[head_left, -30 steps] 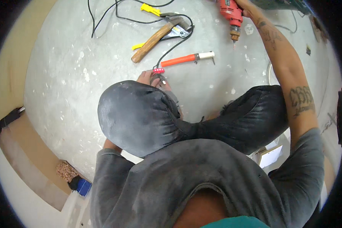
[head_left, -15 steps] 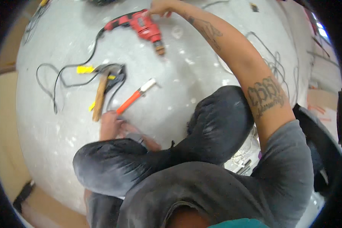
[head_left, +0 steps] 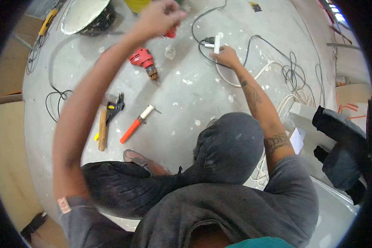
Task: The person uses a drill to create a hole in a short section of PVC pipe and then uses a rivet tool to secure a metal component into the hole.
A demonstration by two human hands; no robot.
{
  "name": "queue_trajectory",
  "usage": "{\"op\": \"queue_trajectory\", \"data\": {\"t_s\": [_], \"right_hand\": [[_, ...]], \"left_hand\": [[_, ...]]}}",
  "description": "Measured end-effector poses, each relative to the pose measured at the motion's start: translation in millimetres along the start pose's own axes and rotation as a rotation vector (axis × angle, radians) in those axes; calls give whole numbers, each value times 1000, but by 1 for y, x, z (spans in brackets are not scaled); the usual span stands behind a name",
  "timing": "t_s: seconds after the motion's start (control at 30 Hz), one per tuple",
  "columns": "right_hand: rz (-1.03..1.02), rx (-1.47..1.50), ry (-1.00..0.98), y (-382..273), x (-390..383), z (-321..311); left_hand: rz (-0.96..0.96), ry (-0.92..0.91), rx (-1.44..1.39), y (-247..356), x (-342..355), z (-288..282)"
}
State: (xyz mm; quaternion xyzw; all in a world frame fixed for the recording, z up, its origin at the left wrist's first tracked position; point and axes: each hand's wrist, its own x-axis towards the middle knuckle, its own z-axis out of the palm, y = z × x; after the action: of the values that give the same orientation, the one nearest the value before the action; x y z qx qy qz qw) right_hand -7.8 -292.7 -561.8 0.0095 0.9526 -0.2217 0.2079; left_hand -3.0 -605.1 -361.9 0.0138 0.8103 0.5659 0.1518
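Note:
My left hand (head_left: pixel 164 18) is raised at the top centre, fingers curled and blurred; a red piece shows just below it, and what it holds is unclear. My right hand (head_left: pixel 224 56) grips a white power strip (head_left: pixel 217 41) with a black plug (head_left: pixel 210 40) beside it. A red corded drill (head_left: pixel 142 58) lies between my arms, partly behind the left forearm. Nearer my legs lie a wooden-handled hammer (head_left: pixel 102 130), a black tool (head_left: pixel 115 108) with yellow parts, and an orange-and-white tool (head_left: pixel 132 130).
A bucket (head_left: pixel 87 18) of pale material stands at top left beside a yellow tool (head_left: pixel 49 20). Cables (head_left: pixel 293 74) coil at right, near a white box (head_left: pixel 297 109) and dark cloth (head_left: pixel 339 153). Cardboard and boards (head_left: pixel 8 140) line the left edge.
The view has shifted up and right. My right hand has left the drill and now holds the power strip. My left hand has risen from near my foot to the top centre.

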Motion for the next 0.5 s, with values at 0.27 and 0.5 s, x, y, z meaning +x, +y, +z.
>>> {"op": "queue_trajectory", "data": {"t_s": [0.27, 0.5], "right_hand": [[155, 737, -257, 29, -1, 8], [158, 1147, -515, 16, -11, -17]], "left_hand": [[-68, -162, 55, -139, 30, 105], [-199, -292, -79, -170, 43, 124]]}}
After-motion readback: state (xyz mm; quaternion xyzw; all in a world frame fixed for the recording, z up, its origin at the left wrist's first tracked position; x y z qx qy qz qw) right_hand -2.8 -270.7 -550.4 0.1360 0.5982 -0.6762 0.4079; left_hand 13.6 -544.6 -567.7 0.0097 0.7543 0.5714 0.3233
